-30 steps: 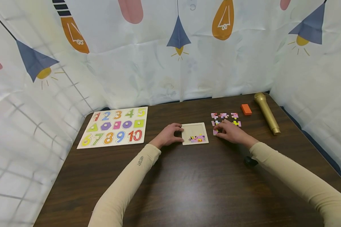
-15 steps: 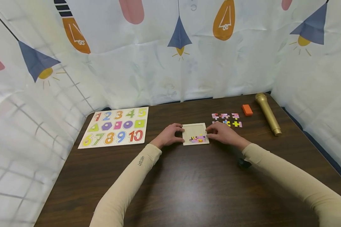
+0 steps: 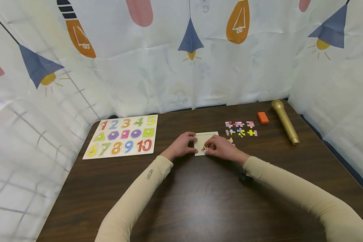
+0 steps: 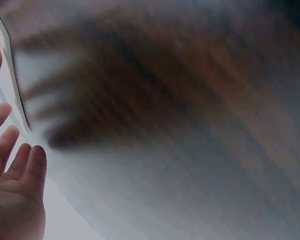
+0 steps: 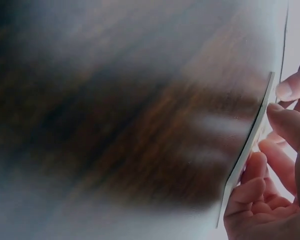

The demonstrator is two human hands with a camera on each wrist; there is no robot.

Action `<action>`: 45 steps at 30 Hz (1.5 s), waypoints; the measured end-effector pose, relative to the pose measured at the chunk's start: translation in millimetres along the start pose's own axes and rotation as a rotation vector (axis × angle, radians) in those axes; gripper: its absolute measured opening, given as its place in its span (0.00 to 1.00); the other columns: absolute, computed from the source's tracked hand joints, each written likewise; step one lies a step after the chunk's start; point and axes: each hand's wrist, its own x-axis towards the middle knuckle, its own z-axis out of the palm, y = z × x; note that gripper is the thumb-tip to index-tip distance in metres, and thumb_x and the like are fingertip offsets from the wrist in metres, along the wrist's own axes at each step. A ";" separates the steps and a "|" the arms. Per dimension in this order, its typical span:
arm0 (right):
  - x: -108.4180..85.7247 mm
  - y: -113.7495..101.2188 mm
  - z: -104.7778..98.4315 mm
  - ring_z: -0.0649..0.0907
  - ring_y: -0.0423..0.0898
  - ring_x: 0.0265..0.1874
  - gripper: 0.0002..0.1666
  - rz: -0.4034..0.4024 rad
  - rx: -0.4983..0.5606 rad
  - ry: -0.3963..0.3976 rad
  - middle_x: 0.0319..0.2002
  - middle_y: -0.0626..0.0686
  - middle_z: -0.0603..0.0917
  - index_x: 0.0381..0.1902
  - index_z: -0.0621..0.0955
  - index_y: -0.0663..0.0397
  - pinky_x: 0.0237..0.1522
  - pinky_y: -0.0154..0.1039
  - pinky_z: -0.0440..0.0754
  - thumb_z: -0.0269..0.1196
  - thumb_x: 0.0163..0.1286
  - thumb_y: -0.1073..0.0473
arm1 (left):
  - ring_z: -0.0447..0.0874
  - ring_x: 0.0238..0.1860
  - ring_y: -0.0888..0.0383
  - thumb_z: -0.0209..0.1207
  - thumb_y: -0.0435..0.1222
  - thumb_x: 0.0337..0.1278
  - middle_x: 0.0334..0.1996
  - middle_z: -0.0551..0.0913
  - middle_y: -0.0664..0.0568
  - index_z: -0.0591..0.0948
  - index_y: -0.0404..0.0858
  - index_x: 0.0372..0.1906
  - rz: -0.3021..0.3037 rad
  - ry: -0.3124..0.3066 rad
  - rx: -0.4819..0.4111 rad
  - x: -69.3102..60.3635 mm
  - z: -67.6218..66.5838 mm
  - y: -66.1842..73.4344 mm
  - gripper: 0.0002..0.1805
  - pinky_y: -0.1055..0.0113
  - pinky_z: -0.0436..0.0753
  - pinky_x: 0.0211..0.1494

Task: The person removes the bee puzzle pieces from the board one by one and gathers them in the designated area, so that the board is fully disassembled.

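A small wooden puzzle tray lies mid-table, with pink and yellow puzzle pieces along its near side. My left hand touches the tray's left edge with thumb and fingertips spread apart. In the left wrist view, the relaxed fingers of that hand show beside the tray edge. Over the right half of the tray, my right hand pinches at a puzzle piece mostly hidden by its fingers. The right wrist view shows curled fingers beside the tray edge.
Loose jigsaw pieces lie in rows right of the tray. Beyond them are an orange block and a gold microphone. A number and shape board lies at the left of the dark table. Printed curtains surround it.
My right hand has moved left from the loose pieces, past the tray's right edge, to over the tray. A loose piece nearest the tray is uncovered. My left hand has stayed at the tray's edge.
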 end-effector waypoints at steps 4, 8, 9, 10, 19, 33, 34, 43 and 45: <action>1.4 -3.4 0.8 0.76 0.44 0.36 0.17 0.019 0.003 -0.003 0.40 0.50 0.79 0.47 0.85 0.55 0.39 0.39 0.76 0.69 0.64 0.53 | 0.69 0.65 0.45 0.69 0.40 0.55 0.64 0.73 0.39 0.80 0.31 0.56 0.017 0.008 -0.002 -1.6 2.4 3.7 0.26 0.55 0.66 0.70; 1.5 -6.1 1.7 0.77 0.44 0.36 0.16 0.019 0.013 0.000 0.40 0.51 0.79 0.46 0.84 0.56 0.40 0.40 0.77 0.69 0.64 0.54 | 0.69 0.67 0.47 0.68 0.40 0.57 0.63 0.74 0.42 0.80 0.31 0.57 0.003 0.015 -0.023 -5.5 5.2 3.8 0.25 0.56 0.67 0.69; 1.5 -6.5 1.7 0.77 0.45 0.36 0.16 0.016 0.014 0.001 0.40 0.51 0.79 0.46 0.84 0.56 0.40 0.41 0.77 0.69 0.64 0.54 | 0.68 0.67 0.47 0.68 0.40 0.57 0.63 0.75 0.42 0.80 0.31 0.57 0.003 0.023 -0.034 -6.6 5.8 3.5 0.25 0.56 0.67 0.69; 1.6 -6.5 1.8 0.77 0.45 0.37 0.16 0.015 0.015 0.001 0.40 0.51 0.79 0.46 0.84 0.57 0.40 0.41 0.77 0.69 0.64 0.54 | 0.68 0.68 0.48 0.68 0.40 0.56 0.63 0.75 0.43 0.81 0.31 0.57 0.006 0.031 -0.043 -7.5 6.2 3.2 0.25 0.56 0.67 0.69; 1.1 -5.4 -0.1 0.77 0.46 0.39 0.17 0.039 0.037 -0.009 0.41 0.52 0.80 0.47 0.83 0.57 0.45 0.43 0.77 0.68 0.65 0.54 | 0.66 0.70 0.49 0.67 0.36 0.57 0.60 0.79 0.46 0.85 0.33 0.52 0.059 0.068 -0.117 -9.9 9.9 5.1 0.18 0.57 0.67 0.70; -0.5 -4.1 -1.7 0.76 0.47 0.39 0.16 0.046 0.050 -0.009 0.41 0.52 0.79 0.48 0.83 0.56 0.44 0.43 0.76 0.68 0.65 0.54 | 0.68 0.68 0.48 0.67 0.35 0.56 0.59 0.80 0.46 0.86 0.33 0.48 0.050 0.085 -0.140 -10.0 9.7 9.9 0.15 0.56 0.68 0.68; -0.5 -3.9 -1.7 0.76 0.47 0.39 0.16 0.049 0.053 -0.011 0.41 0.52 0.79 0.48 0.83 0.56 0.44 0.43 0.76 0.68 0.65 0.54 | 0.68 0.68 0.48 0.67 0.35 0.56 0.59 0.80 0.46 0.86 0.33 0.48 0.049 0.085 -0.140 -9.9 9.8 9.9 0.15 0.57 0.68 0.68; 0.0 -3.1 2.2 0.77 0.47 0.39 0.17 0.062 0.094 0.006 0.42 0.52 0.78 0.49 0.81 0.56 0.45 0.43 0.77 0.69 0.64 0.56 | 0.67 0.69 0.48 0.68 0.34 0.55 0.59 0.79 0.45 0.86 0.34 0.48 0.031 0.076 -0.153 -10.7 10.4 9.8 0.15 0.56 0.68 0.69; -0.5 -3.3 3.3 0.77 0.47 0.40 0.17 0.078 0.114 0.006 0.43 0.52 0.78 0.49 0.80 0.56 0.45 0.43 0.78 0.69 0.64 0.57 | 0.68 0.68 0.48 0.67 0.34 0.55 0.59 0.79 0.45 0.86 0.33 0.48 0.032 0.073 -0.150 -11.4 9.9 10.5 0.15 0.56 0.68 0.68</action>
